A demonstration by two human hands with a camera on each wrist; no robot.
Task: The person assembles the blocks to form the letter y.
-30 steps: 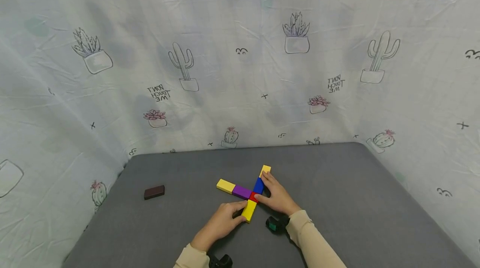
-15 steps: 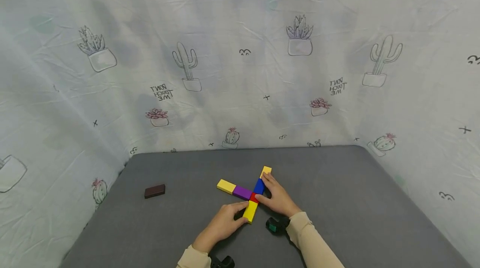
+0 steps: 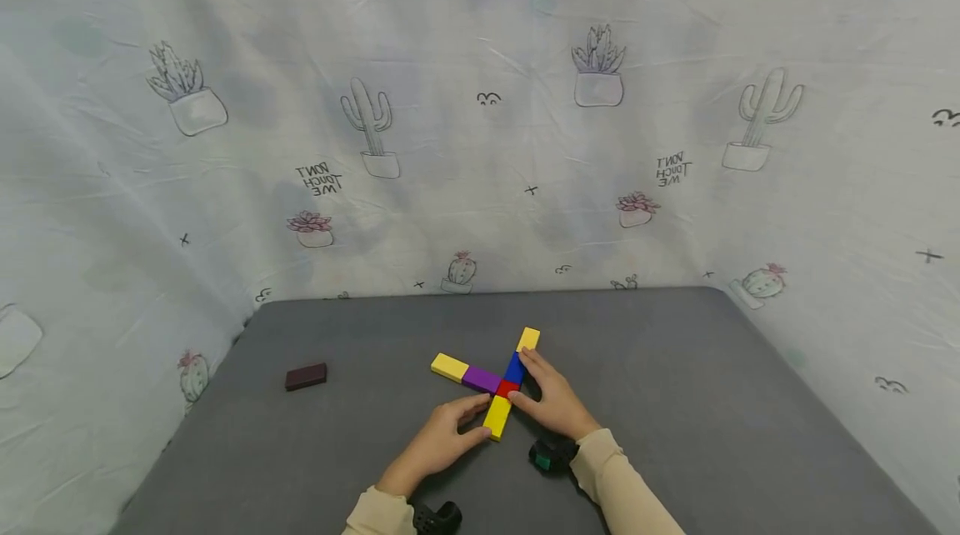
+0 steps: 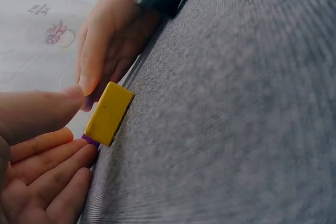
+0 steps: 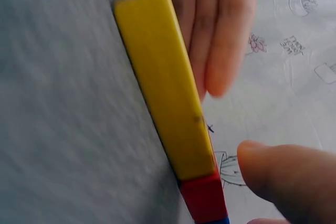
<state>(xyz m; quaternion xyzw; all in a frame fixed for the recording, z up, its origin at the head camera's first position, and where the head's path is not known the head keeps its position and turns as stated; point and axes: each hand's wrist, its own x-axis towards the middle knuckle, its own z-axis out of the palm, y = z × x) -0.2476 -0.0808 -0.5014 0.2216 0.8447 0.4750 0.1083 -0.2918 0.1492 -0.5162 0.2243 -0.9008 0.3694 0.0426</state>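
Painted blocks form a three-armed shape around a small red block (image 3: pixel 506 390). A yellow block (image 3: pixel 497 418) makes the near arm; a purple block (image 3: pixel 482 380) and another yellow one (image 3: pixel 449 367) extend left. Away from me run a blue block (image 3: pixel 514 368) and a third yellow block (image 3: pixel 528 338). My left hand (image 3: pixel 441 437) lies beside the near yellow block, its thumb raised off it in the left wrist view. My right hand (image 3: pixel 557 400) has its fingertips by the blue block and its thumb over the red one; contact there is unclear.
A dark brown block (image 3: pixel 306 377) lies apart at the left on the grey cloth-covered table (image 3: pixel 360 343). Pale curtains (image 3: pixel 480 143) printed with cacti stand behind and at both sides. A black wrist device (image 3: pixel 551 456) sits below the right hand.
My left fingers have eased slightly left, off the near yellow block. The right hand stays almost where it was, and the block shape looks the same.
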